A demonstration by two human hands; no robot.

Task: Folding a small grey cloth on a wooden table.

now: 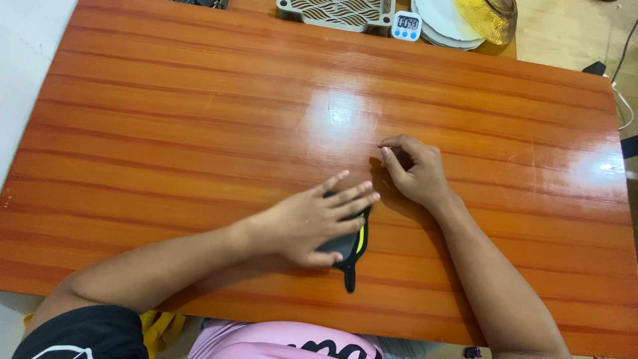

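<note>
Pressing flat, the left hand (309, 223) pins a dark pouch with yellow trim (351, 247) near the wooden table's (166, 133) near edge; the right hand (415, 169) curls its fingers just beyond, pinching something unclear. Work looks barely underway.

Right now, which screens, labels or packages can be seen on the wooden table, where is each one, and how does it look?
Small white digital timer: at the far edge of the orange-brown wooden table, between a patterned grey tray and a stack of white plates; roughly square, a pale screen with dark digits, blue buttons beneath.
No packages or other labels show clearly.
</note>
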